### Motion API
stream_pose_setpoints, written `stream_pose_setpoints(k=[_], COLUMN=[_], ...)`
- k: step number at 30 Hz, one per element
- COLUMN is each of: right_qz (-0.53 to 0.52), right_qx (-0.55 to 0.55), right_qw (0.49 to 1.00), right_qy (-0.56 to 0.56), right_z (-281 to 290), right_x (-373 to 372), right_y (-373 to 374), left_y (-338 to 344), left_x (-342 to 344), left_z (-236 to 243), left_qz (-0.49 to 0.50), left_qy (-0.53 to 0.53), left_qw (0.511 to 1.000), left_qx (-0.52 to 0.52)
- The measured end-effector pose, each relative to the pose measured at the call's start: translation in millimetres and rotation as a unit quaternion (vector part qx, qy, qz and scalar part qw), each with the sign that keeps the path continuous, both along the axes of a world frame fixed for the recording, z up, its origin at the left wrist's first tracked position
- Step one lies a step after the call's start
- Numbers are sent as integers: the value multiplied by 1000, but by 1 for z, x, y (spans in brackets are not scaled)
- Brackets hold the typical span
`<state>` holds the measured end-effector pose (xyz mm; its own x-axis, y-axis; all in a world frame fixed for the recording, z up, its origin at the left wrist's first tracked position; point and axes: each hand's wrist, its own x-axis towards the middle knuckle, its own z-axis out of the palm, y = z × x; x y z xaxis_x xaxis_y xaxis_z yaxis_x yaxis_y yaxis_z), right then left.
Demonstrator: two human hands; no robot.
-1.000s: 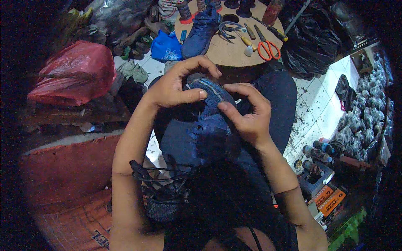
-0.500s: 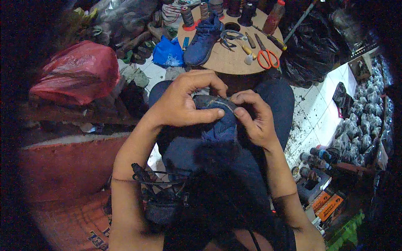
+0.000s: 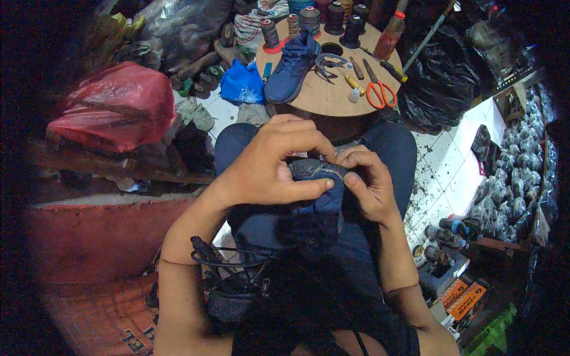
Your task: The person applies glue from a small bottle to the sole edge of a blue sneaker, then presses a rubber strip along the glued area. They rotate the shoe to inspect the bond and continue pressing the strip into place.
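Note:
A dark blue knit shoe (image 3: 310,170) is held over my lap, its toe end with a pale seam line facing up and much of the rest in shadow. My left hand (image 3: 273,160) curls round it from the left, thumb along the near side and fingers over the top. On the other side, my right hand (image 3: 369,187) pinches the shoe's edge between thumb and bent fingers. Whether anything small is between those fingertips, I cannot tell. Just beyond my knees, a second blue shoe (image 3: 285,77) rests on a round wooden table (image 3: 320,98).
Thread spools (image 3: 334,18), orange-handled scissors (image 3: 380,94), tools and a bottle (image 3: 390,37) share the table. A pink bag (image 3: 110,104) lies left, black bags (image 3: 439,83) right. Many wrapped bundles (image 3: 507,184) and orange boxes (image 3: 466,299) line the right side.
Both hands and the held shoe have moved down in the picture, toward my body. The shoe has tilted, showing more of its dark toe edge, and the view of the table has shifted slightly.

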<state>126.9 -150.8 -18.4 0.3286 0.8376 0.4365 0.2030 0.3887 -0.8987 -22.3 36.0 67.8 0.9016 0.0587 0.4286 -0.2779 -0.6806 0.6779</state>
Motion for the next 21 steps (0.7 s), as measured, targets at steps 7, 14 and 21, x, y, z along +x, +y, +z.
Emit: stream_pose_setpoints(k=[7, 14, 21], right_qz=[-62, -56, -48], right_qx=[38, 101, 140], right_qw=[994, 981, 961], right_qy=[-87, -155, -234], right_z=[2, 26, 54], right_x=[-11, -11, -4], right_y=[2, 5, 12], left_y=[0, -4, 3], left_x=[-7, -19, -26], left_z=[6, 26, 33], left_qz=[-8, 4, -23], left_qy=[39, 9, -30], left_qw=[999, 1000, 999], left_qx=[-21, 17, 20])
